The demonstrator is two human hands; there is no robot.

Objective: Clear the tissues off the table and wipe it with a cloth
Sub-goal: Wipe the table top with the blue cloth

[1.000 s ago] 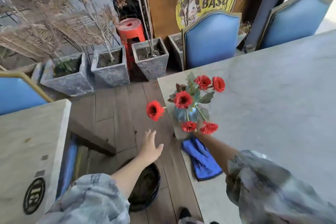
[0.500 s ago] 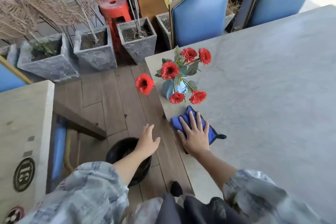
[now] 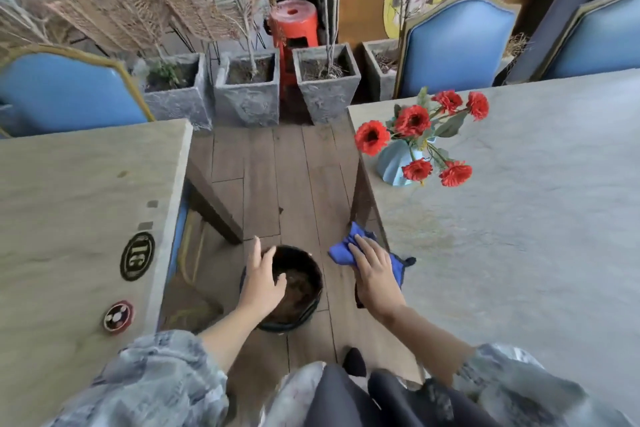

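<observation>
A blue cloth (image 3: pixel 341 249) lies at the near left edge of the grey stone table (image 3: pixel 519 218), part of it hanging past the edge. My right hand (image 3: pixel 375 272) presses flat on the cloth, fingers straight. My left hand (image 3: pixel 261 279) hovers with relaxed fingers over a black bin (image 3: pixel 298 288) that stands on the wooden floor between the two tables. It holds nothing. No tissues show on the table top.
A light blue vase of red flowers (image 3: pixel 415 142) stands near the table's far left corner. A second table (image 3: pixel 79 218) with round stickers is at the left. Blue chairs (image 3: pixel 457 45), grey planters (image 3: pixel 247 90) and a red stool (image 3: pixel 294 24) line the back.
My right hand has slid the cloth from beside the vase toward me along the table's left edge. The left hand now hangs over the bin. The view has swung left.
</observation>
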